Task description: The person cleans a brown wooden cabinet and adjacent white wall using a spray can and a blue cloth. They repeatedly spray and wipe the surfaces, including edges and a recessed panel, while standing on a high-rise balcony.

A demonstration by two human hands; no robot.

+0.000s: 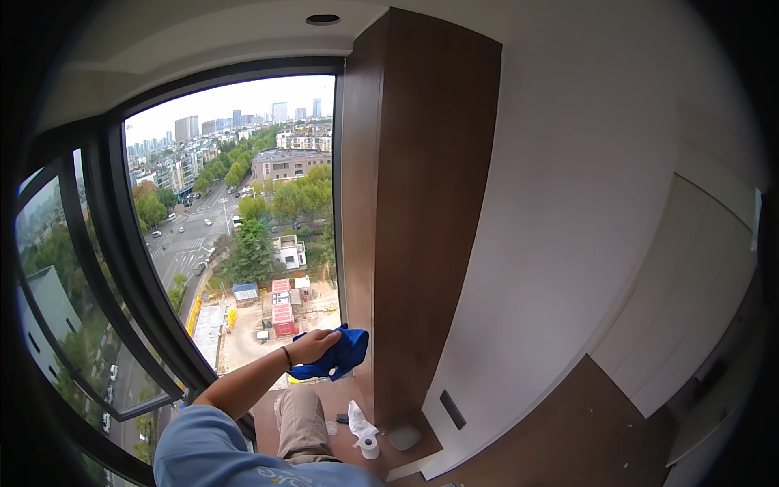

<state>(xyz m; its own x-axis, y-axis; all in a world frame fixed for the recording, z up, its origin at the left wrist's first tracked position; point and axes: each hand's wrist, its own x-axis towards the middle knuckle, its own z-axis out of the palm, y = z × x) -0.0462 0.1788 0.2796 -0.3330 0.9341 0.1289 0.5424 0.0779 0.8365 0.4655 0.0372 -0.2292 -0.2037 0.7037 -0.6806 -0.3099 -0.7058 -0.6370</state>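
My left hand (313, 348) reaches out in front of the tall window and grips a crumpled blue cloth (350, 358). A dark band circles that wrist. The cloth hangs beside the lower edge of a brown wood-look panel column (426, 201); whether it touches the column or the glass I cannot tell. My right hand is out of view. Below the cloth, my bent leg in beige trousers (302, 420) is over the brown ledge (268, 408).
A toilet paper roll (368, 447), white paper (359, 421), a small black object (342, 419), a clear round lid (331, 428) and a grey container (405, 437) lie by the column's foot. At left, a dark-framed window sash (115, 341) stands open, high above a street.
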